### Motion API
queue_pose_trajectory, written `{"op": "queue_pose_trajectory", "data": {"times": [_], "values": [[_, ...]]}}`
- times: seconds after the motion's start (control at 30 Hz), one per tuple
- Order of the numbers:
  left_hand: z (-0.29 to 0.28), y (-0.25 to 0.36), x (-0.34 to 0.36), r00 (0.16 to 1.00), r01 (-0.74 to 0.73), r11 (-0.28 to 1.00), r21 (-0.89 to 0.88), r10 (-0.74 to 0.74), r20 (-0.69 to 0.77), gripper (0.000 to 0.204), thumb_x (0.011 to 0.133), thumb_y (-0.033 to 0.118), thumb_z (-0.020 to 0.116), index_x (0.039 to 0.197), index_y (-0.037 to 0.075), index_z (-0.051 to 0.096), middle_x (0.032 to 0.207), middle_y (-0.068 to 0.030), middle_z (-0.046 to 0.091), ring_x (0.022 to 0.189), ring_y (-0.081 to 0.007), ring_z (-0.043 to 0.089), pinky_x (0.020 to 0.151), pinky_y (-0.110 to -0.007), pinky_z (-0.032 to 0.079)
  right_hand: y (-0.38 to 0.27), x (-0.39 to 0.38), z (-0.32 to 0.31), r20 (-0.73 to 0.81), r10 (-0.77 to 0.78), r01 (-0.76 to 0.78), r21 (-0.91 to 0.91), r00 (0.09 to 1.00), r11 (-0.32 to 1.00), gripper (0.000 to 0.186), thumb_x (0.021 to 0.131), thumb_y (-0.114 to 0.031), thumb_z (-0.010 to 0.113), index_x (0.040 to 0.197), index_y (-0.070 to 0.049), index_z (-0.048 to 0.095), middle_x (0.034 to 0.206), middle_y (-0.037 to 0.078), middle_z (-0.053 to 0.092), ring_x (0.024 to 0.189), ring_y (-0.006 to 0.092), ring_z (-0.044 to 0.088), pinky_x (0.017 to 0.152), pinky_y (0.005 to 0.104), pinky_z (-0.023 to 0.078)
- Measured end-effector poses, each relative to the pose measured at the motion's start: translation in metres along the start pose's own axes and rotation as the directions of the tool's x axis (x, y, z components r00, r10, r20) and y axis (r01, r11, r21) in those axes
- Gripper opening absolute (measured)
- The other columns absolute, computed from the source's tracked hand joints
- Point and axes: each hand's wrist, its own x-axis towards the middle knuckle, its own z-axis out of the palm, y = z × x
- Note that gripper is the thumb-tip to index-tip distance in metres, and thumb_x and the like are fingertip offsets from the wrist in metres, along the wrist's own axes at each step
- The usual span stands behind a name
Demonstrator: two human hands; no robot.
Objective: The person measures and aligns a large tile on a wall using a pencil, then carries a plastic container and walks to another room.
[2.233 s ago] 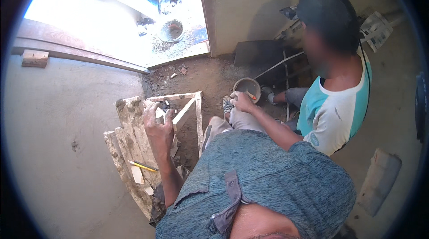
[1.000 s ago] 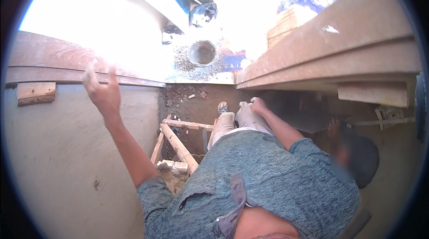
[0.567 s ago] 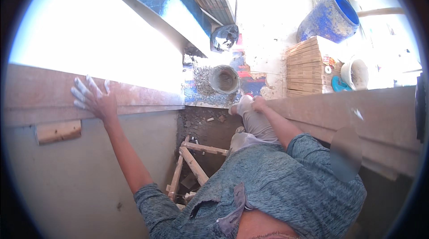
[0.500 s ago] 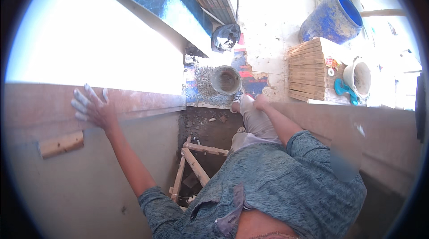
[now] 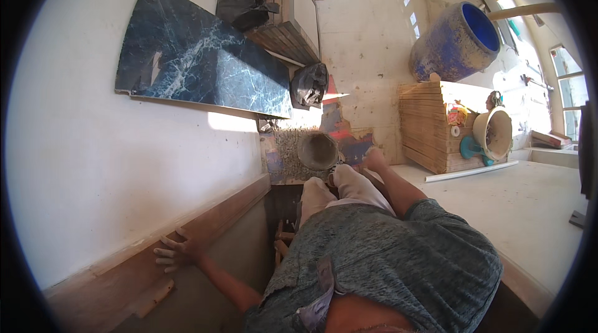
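My left hand [image 5: 177, 252] lies with spread, whitish-dusted fingers against a long brown wooden board [image 5: 218, 221], which runs along the wall on my left. A short wood block [image 5: 154, 297] sits just below that hand. My right hand [image 5: 375, 159] is low, near the floor edge beside my knee; its fingers are not clear enough to read. Both my knees in light trousers [image 5: 358, 188] are bent, with part of a shoe showing ahead. A round bucket [image 5: 317, 150] stands just beyond my knees, on gravelly rubble [image 5: 283, 155].
A dark marble-patterned slab [image 5: 199, 53] is at the far left. Beyond are a black bag [image 5: 309, 84] and stacked panels [image 5: 283, 37]. On the right, stacked tile boxes [image 5: 423, 124] carry a pale bucket [image 5: 494, 134]; a blue drum [image 5: 455, 43] lies behind. Wooden framing [image 5: 281, 246] shows below me.
The view has turned and is less glaring. My left hand now appears lower and further right, still on the board. My other knee has come up into view beside the first.
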Motion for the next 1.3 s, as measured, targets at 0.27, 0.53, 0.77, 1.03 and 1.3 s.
{"op": "queue_pose_trajectory", "data": {"times": [0.27, 0.53, 0.77, 1.03, 1.3], "values": [[0.003, 0.003, -0.003, 1.000, 0.018, 1.000, 0.003, -0.018, 0.012, 0.060, 0.083, 0.061, 0.049, 0.127, 0.019, 0.052, 0.149, -0.0142, 0.025, 0.135, -0.0410, 0.023, 0.106, -0.062, 0.010, 0.001, -0.027, -0.106, -0.018, 0.286, -0.274, 0.234, 0.958, 0.933, 0.030, 0.077, -0.025, 0.053, 0.085, 0.000, 0.068, 0.091, 0.023, 0.066, 0.086, 0.0388, 0.063, 0.077, 0.0449, 0.051], [-0.019, 0.028, -0.008, 0.885, 0.191, 0.960, 0.207, -0.259, 0.386, 0.062, 0.088, 0.056, 0.045, 0.135, 0.016, 0.046, 0.150, -0.0169, 0.020, 0.136, -0.0448, 0.017, 0.105, -0.066, 0.011, 0.049, -0.003, -0.100, -0.083, 0.290, -0.275, 0.156, 0.953, 0.949, 0.025, 0.077, -0.022, 0.057, 0.081, -0.001, 0.069, 0.089, 0.022, 0.066, 0.085, 0.0359, 0.064, 0.073, 0.0444, 0.050], [-0.022, 0.206, -0.073, 0.693, 0.243, 0.968, -0.063, -0.128, 0.709, 0.063, 0.088, 0.053, 0.049, 0.132, 0.008, 0.048, 0.140, -0.0224, 0.036, 0.127, -0.0402, 0.038, 0.100, -0.058, 0.028, 0.069, 0.052, -0.121, -0.054, 0.442, -0.402, 0.331, 0.895, 0.854, 0.025, 0.072, -0.024, 0.060, 0.078, -0.001, 0.068, 0.083, 0.020, 0.066, 0.083, 0.0343, 0.065, 0.072, 0.0434, 0.052], [0.002, 0.522, -0.046, -0.296, 0.501, 0.574, -0.648, 0.817, 0.494, 0.062, 0.087, 0.052, 0.051, 0.129, 0.005, 0.051, 0.133, -0.0244, 0.044, 0.120, -0.0382, 0.046, 0.096, -0.053, 0.034, 0.085, 0.183, -0.269, 0.043, 0.495, -0.443, 0.516, 0.868, 0.733, 0.024, 0.073, -0.022, 0.061, 0.083, -0.002, 0.066, 0.084, 0.022, 0.066, 0.079, 0.0364, 0.066, 0.069, 0.0422, 0.052], [-0.029, 0.755, 0.068, -0.493, 0.528, 0.325, -0.784, 0.870, 0.029, 0.062, 0.087, 0.050, 0.053, 0.126, 0.001, 0.053, 0.126, -0.0258, 0.050, 0.114, -0.0366, 0.052, 0.091, -0.050, 0.039, 0.145, 0.287, -0.410, -0.354, 0.333, -0.197, 0.367, 0.874, 0.909, 0.025, 0.072, -0.026, 0.059, 0.085, -0.007, 0.069, 0.091, 0.018, 0.066, 0.084, 0.0363, 0.063, 0.074, 0.0434, 0.049]]}}
